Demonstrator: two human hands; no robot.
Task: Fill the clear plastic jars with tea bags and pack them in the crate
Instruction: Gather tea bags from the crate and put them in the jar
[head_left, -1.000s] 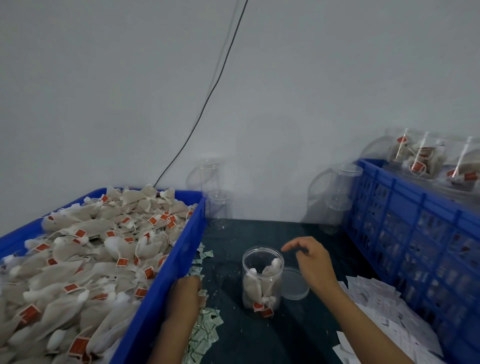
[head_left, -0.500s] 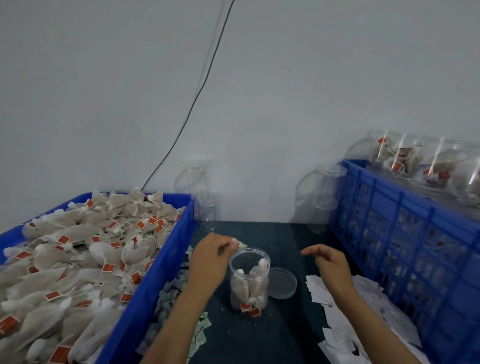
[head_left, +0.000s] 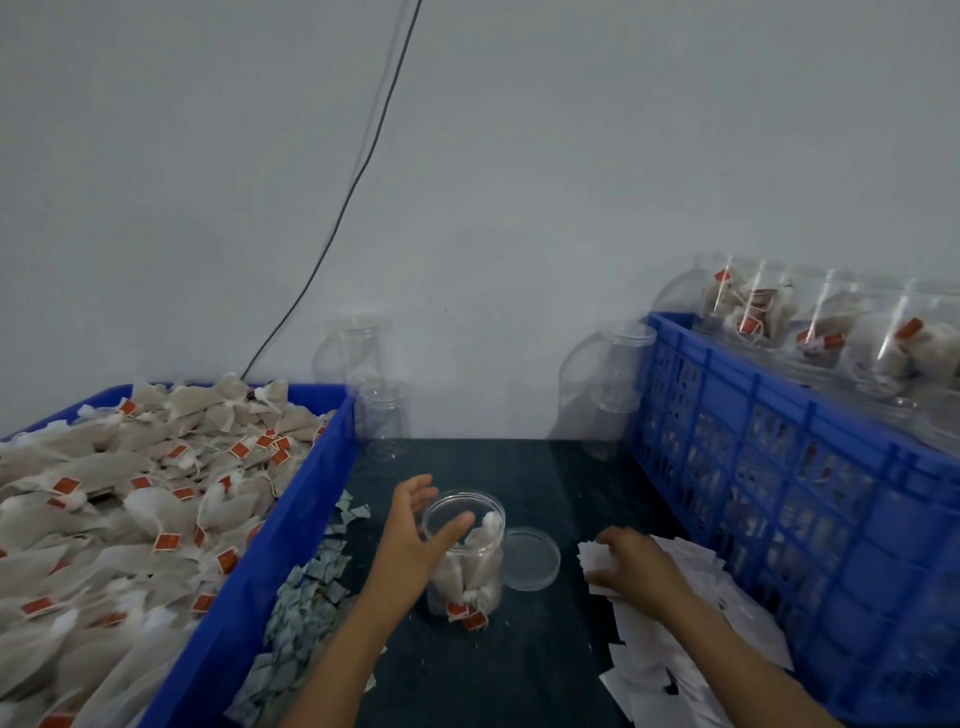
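Your left hand (head_left: 415, 540) is spread wide at the mouth of the open jar (head_left: 464, 556), fingers straight and relaxed, the thumb across the near rim and the other fingers up beside the far-left rim; it grips nothing that you can see. Your right hand (head_left: 631, 569) lies on the loose white paper slips (head_left: 691, 618) to the right, fingers curled down into them; whether it pinches a slip cannot be told.

The jar stands upright on the dark table (head_left: 519, 670), long axis vertical, mouth pointing up, between your two hands. It holds several tea bags (head_left: 467, 582), their red tags low against the near wall. Its clear lid (head_left: 531, 558) lies flat on the table just to the right, touching or nearly touching the jar's side.

To your left, a blue bin (head_left: 260, 571) is heaped with tea bags with red tags (head_left: 130, 499). Small pale green paper pieces (head_left: 306, 608) lie between that bin and the jar. To your right, the blue slatted crate (head_left: 779, 493) carries filled clear jars (head_left: 831, 327) lying on their sides along its top; more shapes show through the slats, too dim to name.

Empty clear jars (head_left: 382, 415) stand stacked at the wall behind the bin, and more (head_left: 618, 384) at the crate's far corner, faint against the grey wall. A black cable (head_left: 353, 187) runs down the wall. Both containers are cut off by the frame edges.
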